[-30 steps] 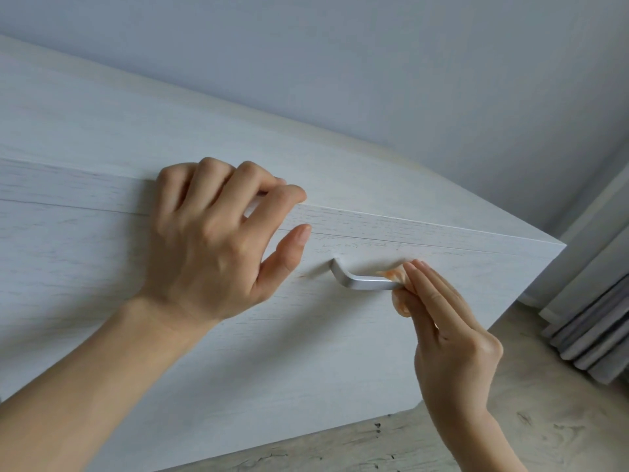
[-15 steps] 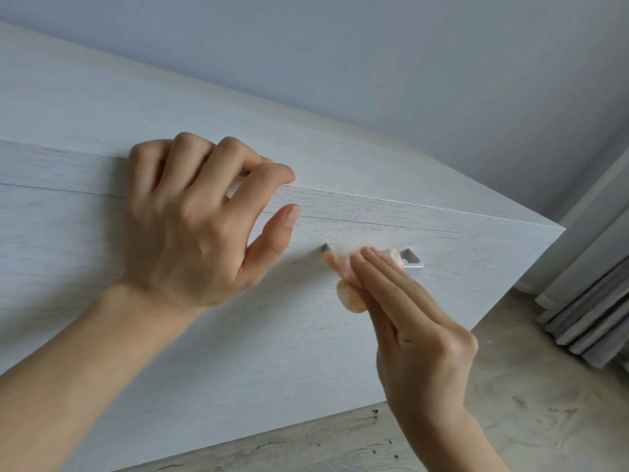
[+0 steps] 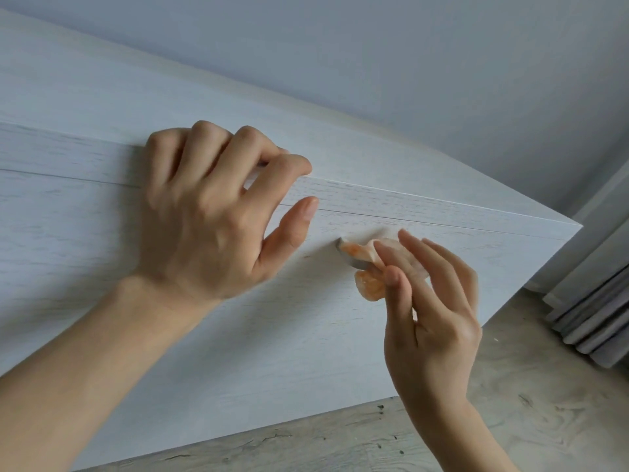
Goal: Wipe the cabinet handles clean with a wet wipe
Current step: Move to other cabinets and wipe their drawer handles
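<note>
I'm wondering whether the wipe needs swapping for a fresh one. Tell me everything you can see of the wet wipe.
The wet wipe is a small, thin, crumpled piece, whitish and partly see-through, with orange stains on the part lying over the handle and on a bunched lump hanging below. It is draped over the silver metal handle on the white cabinet front, leaving only the handle's left end and a bit of its underside visible. The right hand pinches it between thumb and fingers.

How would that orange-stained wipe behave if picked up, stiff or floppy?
Probably floppy: the wipe drapes over the handle and bunches below it. Likely very light, since the right hand pinches it with thumb and fingertips. If wet, it may cling.
</note>
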